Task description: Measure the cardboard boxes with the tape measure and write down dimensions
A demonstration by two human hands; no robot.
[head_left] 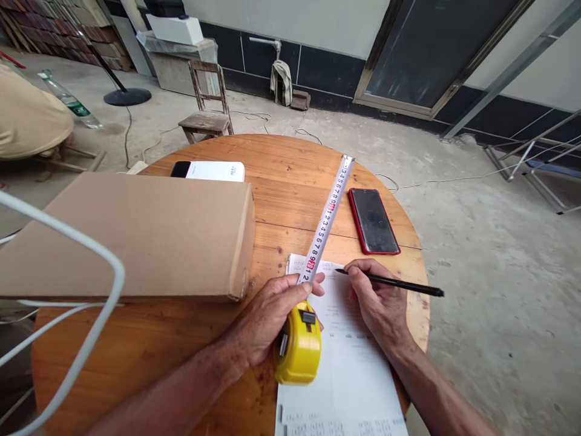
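Observation:
A yellow tape measure (pixel 300 357) is gripped in my left hand (pixel 272 312), its case below the fingers. Its blade (pixel 323 227) runs out past my thumb, up and to the right over the table. My right hand (pixel 379 297) is closed around a black pen (pixel 403 284), whose tip is at the upper part of a paper sheet (pixel 347 375). Handwriting shows near the sheet's top and bottom edges. Part of the sheet lies hidden under the tape measure and my left hand.
On the round wooden table (pixel 290 200) are a cardboard box (pixel 149 236), a white device (pixel 215 171) and a red-cased phone (pixel 373 221). White tubing (pixel 104 260) crosses the left foreground. Beyond stand a small wooden chair (pixel 209 109) and a bottle (pixel 72 103); a person (pixel 29 115) is partly visible at left.

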